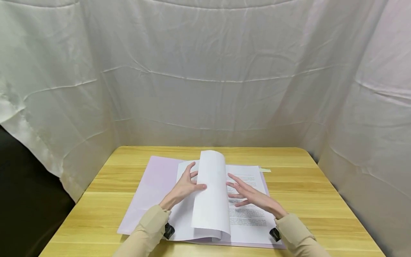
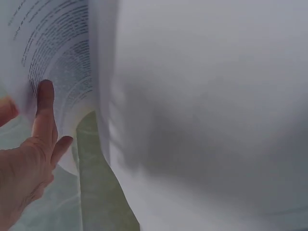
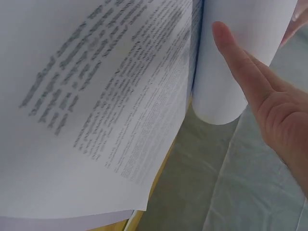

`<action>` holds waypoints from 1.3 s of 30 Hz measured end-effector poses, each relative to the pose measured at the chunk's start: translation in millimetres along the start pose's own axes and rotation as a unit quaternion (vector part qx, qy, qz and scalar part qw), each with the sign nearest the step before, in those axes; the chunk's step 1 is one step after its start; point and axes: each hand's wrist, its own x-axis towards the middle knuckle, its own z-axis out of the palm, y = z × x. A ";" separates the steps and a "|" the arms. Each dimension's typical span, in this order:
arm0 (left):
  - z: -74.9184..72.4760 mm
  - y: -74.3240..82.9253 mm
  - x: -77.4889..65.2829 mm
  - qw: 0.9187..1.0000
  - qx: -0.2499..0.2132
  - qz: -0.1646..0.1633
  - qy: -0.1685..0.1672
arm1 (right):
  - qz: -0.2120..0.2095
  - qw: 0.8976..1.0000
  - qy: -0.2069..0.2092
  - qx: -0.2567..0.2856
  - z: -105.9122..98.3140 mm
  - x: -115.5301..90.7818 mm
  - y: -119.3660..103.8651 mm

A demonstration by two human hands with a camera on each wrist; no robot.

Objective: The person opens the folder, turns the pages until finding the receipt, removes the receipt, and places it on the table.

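Observation:
A lilac folder (image 1: 160, 182) lies spread on the table with white sheets in it. One sheet of paper (image 1: 210, 200) is lifted and curls over near the middle. My left hand (image 1: 182, 187) pinches its left edge, thumb on the blank face and fingers behind. Print shows on the curled paper beside this hand (image 2: 29, 163) in the left wrist view. To the right of the curl, my right hand (image 1: 253, 196) hovers over a printed page (image 1: 247, 216), fingers straight and spread. In the right wrist view its fingers (image 3: 240, 67) overlap the curled paper.
A pale yellow tab (image 1: 265, 170) sticks out past the folder's upper right edge. The wooden table (image 1: 321, 203) extends on both sides. White cloth (image 1: 218, 100) hangs behind and at the sides, with a dark area (image 1: 29, 200) at lower left.

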 end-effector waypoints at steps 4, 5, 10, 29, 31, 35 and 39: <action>-3.8 -5.2 1.7 1.000 0.017 -0.017 0.017 | 0.005 1.000 0.005 -0.012 -2.3 -0.4 2.6; -5.1 -6.5 2.2 0.999 0.021 -0.021 0.018 | 0.006 1.000 0.006 -0.014 -3.3 -0.6 3.6; -13.3 -13.0 3.1 0.998 0.050 -0.038 0.021 | 0.005 0.999 0.003 -0.031 -11.3 -1.5 11.1; -38.7 -29.9 9.6 0.966 0.250 -0.024 0.057 | 0.028 0.994 0.051 -0.087 -38.7 -0.3 33.3; -39.8 -30.1 9.6 0.959 0.275 -0.028 0.059 | 0.037 0.993 0.063 -0.097 -40.3 0.0 34.4; -41.2 -31.7 9.2 0.944 0.319 -0.045 0.067 | 0.062 0.989 0.081 -0.109 -43.3 0.5 35.8; -43.6 -34.2 8.9 0.931 0.353 -0.056 0.069 | 0.074 0.986 0.081 -0.123 -47.5 2.1 38.2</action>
